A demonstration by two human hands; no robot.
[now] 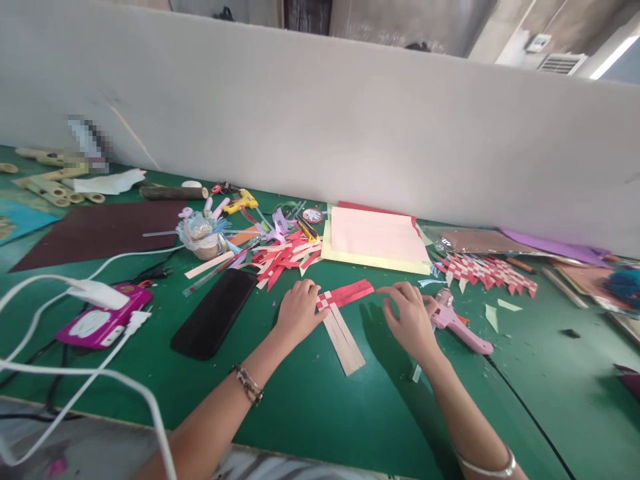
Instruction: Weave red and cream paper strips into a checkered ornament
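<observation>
My left hand [299, 312] lies on the table with fingers bent, its fingertips and thumb holding the edge of a small woven piece of paper strips [325, 300]. Red strips [353, 292] stick out of the weave to the right, and pale cream strips [345, 343] run toward me. My right hand [409, 319] hovers just right of the red ends, fingers curved and apart, with nothing visible in it. Beside that hand lies a pink glue gun [463, 327], partly hidden behind it.
Left of me are a black phone [215, 313] and a magenta power strip [107, 317] with white cables. Behind the weave lie red and cream paper scraps [287, 257] and stacked paper sheets [377, 233]. A woven zigzag band [490, 272] lies right. A partition [320, 120] stands behind.
</observation>
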